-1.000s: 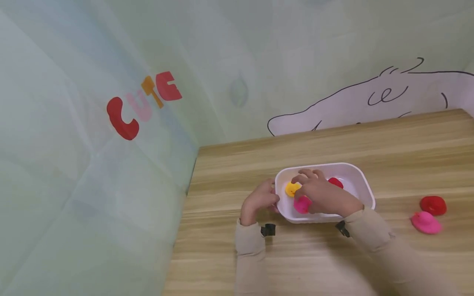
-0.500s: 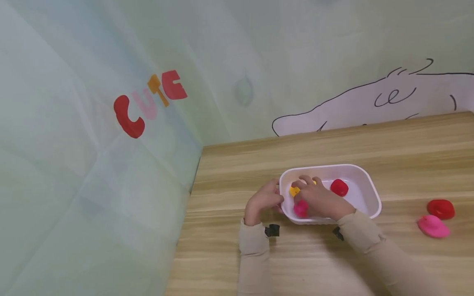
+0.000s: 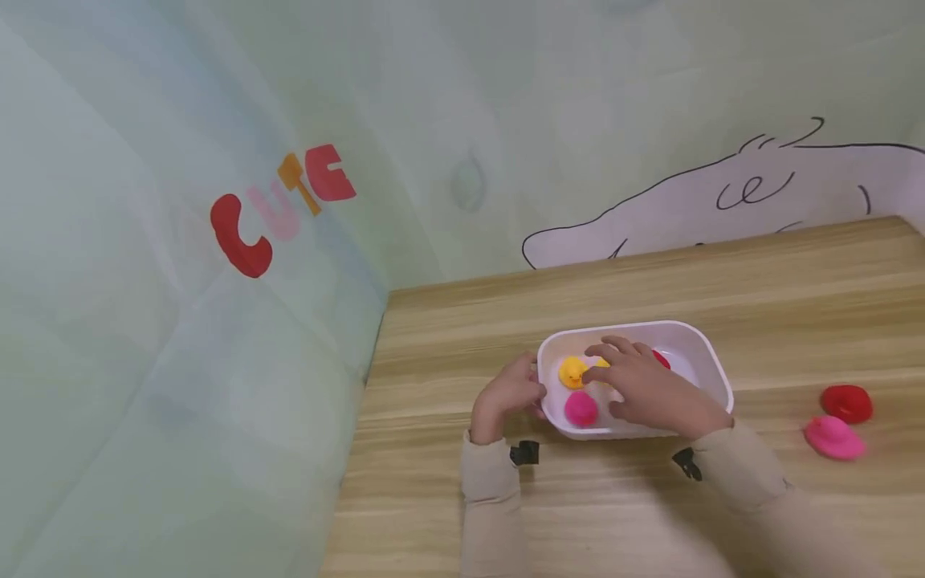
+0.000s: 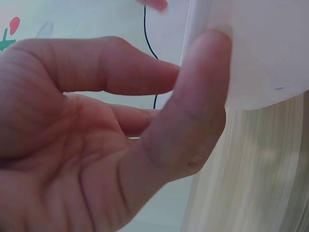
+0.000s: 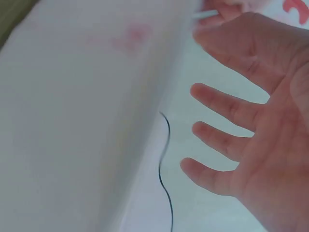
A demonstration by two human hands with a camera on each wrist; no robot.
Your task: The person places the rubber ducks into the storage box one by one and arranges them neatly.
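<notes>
In the head view, a white plastic tub [image 3: 704, 363] stands on the wooden table. My left hand [image 3: 509, 393] holds its left rim, and in the left wrist view the thumb and fingers [image 4: 200, 82] lie against the white wall. My right hand [image 3: 654, 387] hovers over the tub with spread fingers and nothing in them, as the right wrist view also shows. Inside the tub are a yellow rubber duck [image 3: 573, 372] and a pink toy [image 3: 581, 409] at the left. Another yellow toy [image 3: 602, 368] and a red toy [image 3: 661, 359] are partly hidden behind the right hand.
On the table [image 3: 448, 337] to the right of the tub lie a red rubber toy [image 3: 847, 403] and a pink rubber duck [image 3: 834, 437], close together. A fabric backdrop [image 3: 181, 361] with coloured letters bounds the left side and the back.
My right hand has let go of the pink toy, which now sits in the tub's front left. The hand has lifted and shifted right. The left hand stays at the rim.
</notes>
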